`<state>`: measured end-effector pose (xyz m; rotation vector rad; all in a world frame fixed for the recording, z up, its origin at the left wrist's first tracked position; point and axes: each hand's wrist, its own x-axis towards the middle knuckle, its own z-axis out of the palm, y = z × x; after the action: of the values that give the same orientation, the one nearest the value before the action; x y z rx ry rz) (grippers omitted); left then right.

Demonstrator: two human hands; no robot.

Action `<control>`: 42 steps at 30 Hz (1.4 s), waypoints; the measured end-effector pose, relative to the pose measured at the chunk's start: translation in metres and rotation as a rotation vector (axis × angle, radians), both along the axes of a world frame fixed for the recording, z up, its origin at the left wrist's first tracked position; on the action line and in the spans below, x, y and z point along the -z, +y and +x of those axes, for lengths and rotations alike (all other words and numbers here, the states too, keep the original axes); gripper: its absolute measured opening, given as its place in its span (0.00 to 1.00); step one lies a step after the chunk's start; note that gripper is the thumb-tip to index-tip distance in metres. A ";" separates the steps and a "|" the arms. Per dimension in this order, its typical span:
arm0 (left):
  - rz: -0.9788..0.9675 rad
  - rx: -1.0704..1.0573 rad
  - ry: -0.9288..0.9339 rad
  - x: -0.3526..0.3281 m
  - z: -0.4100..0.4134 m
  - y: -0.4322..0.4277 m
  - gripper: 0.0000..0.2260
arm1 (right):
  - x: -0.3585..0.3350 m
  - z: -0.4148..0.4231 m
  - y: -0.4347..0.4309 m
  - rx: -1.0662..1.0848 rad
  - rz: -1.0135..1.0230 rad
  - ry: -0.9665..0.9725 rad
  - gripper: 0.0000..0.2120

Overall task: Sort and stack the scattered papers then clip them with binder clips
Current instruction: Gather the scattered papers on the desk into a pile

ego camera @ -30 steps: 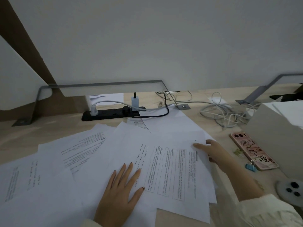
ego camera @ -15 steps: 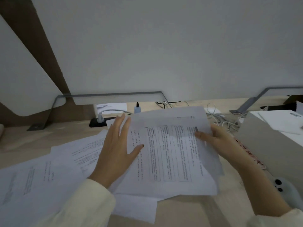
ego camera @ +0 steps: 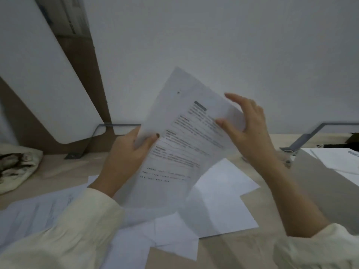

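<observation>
I hold a printed sheet of paper (ego camera: 180, 144) up in the air above the desk, tilted with its top corner pointing up. My left hand (ego camera: 124, 158) grips its left edge, thumb on the front. My right hand (ego camera: 246, 131) pinches its right edge, fingers spread behind it. I cannot tell if more than one sheet is in the grip. Several other white papers (ego camera: 217, 206) lie scattered and overlapping on the wooden desk (ego camera: 58, 167) below. No binder clips are in view.
A white partition panel (ego camera: 213, 45) rises at the back of the desk on grey metal brackets (ego camera: 310, 136). A grey box (ego camera: 320, 181) with white sheets on top stands at the right. A cream cloth bag (ego camera: 17, 167) lies at the far left.
Both hands lifted the printed paper off the desk and turned it upright. The view tilted up, so the phone, clips and power strip went out of sight.
</observation>
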<state>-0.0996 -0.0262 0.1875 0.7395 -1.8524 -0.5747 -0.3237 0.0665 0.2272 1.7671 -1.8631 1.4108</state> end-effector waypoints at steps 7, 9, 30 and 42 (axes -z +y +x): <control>0.333 -0.094 0.395 0.007 0.049 0.008 0.08 | 0.035 0.024 -0.011 -0.184 0.272 -0.663 0.40; 0.388 -0.089 0.452 0.016 0.059 0.010 0.06 | 0.051 0.033 -0.011 -0.375 0.368 -0.785 0.29; 0.934 -0.259 0.213 0.159 0.106 -0.004 0.15 | 0.196 0.050 -0.043 0.060 0.846 -0.222 0.07; 0.848 -0.445 0.051 0.186 0.117 -0.008 0.18 | 0.220 0.093 -0.075 0.086 0.847 0.050 0.18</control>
<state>0.0176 -0.0339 0.0018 1.6175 -1.2838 -1.0750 -0.2307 -0.0087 0.0073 1.9511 -2.6982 0.5337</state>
